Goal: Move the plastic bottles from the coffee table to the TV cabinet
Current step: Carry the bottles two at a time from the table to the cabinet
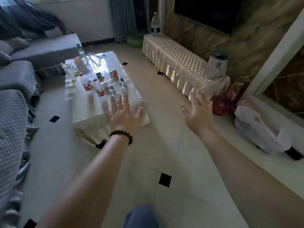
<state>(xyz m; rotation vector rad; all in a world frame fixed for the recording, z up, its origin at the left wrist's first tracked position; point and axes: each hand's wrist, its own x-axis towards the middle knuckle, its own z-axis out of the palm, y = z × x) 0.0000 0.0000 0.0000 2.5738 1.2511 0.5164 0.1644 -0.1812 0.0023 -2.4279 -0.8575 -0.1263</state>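
Several plastic bottles (100,87) stand and lie in a cluster on the cloth-covered coffee table (92,111), most with red labels or caps. The long TV cabinet (174,55) under a cream quilted cover runs along the right wall. One large clear bottle (155,23) stands at its far end. My left hand (123,116), with a bead bracelet at the wrist, hovers with fingers spread over the table's near right corner and holds nothing. My right hand (199,112) is raised over the floor between table and cabinet, fingers spread and empty.
A grey sofa (14,102) lines the left side. A grey pitcher-like object (216,65) stands on the cabinet's near end. A red bag (221,104) and a white plastic bag (261,129) lie on the floor at the right. Wire hangers (96,57) lie on the table's far part.
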